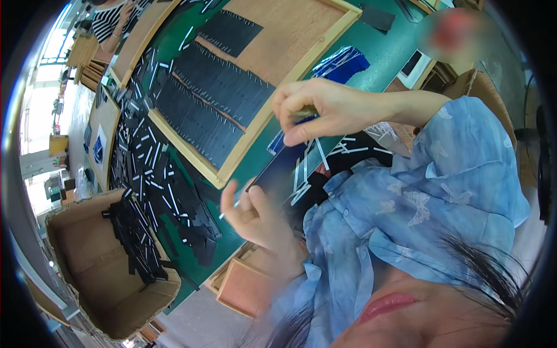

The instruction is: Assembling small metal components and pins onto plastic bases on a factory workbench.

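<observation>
Between my hands lies a thin dark strip (282,164), slanting up to the right. My left hand (255,217) pinches its lower end, with a small white stick (223,216) showing by the fingers. At the upper end my right hand (325,110) is closed, thumb and curled fingers on the strip; something small and dark is partly hidden inside its curl. Several thin white sticks (300,188) lie just below the strip, near my blue shirt. Beyond my hands, a wood-framed board (290,72) carries rows of black pieces (214,95) with small pale tips along their edges.
Loose black strips and white sticks (148,156) cover the green table (200,264) at left. An open cardboard box (93,261) there holds more black strips. A shiny blue packet (342,64) lies beside the board. Across the table a person in a striped top (107,24) is partly visible.
</observation>
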The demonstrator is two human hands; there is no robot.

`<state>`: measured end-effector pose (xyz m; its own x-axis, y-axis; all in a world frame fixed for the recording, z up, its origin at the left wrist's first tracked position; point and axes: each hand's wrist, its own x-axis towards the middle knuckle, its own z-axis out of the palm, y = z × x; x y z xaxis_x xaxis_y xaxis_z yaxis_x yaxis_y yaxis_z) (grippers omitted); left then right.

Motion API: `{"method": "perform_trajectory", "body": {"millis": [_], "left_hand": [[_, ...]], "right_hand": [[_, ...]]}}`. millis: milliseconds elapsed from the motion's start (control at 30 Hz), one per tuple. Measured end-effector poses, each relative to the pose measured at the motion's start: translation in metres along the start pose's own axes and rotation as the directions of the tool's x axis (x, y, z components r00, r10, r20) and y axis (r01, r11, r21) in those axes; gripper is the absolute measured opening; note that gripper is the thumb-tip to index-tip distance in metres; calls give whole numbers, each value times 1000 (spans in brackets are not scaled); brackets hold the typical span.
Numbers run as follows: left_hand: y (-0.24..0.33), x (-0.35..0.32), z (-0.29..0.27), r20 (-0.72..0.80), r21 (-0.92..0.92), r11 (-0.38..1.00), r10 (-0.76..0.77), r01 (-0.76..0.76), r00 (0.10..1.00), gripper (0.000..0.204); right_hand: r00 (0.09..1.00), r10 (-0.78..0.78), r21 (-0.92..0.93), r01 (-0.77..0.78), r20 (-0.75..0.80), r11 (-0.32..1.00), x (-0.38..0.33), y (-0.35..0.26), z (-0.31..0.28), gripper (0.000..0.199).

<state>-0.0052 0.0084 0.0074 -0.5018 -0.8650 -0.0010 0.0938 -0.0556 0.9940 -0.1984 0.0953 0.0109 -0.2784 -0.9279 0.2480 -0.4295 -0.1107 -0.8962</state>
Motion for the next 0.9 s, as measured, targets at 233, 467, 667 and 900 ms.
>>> {"method": "perform_trajectory", "body": {"millis": [233,467,667,900], "left_hand": [[-1,36,-16,269,-44,980,-178,196,947,24],[-18,49,17,634,-370,691,-301,621,712,46],[-24,32,19,227,-30,994,-99,109,969,44],[-28,20,3,104,80,996,-48,40,993,40]], "right_hand": [[997,76,394,-82,30,916,5,-5,-16,26],[999,-41,162,46,-33,986,32,1,-32,36],[997,16,-701,-63,-73,711,100,120,-117,35],[1000,-1,-715,-20,-28,698,124,139,-114,30]]}}
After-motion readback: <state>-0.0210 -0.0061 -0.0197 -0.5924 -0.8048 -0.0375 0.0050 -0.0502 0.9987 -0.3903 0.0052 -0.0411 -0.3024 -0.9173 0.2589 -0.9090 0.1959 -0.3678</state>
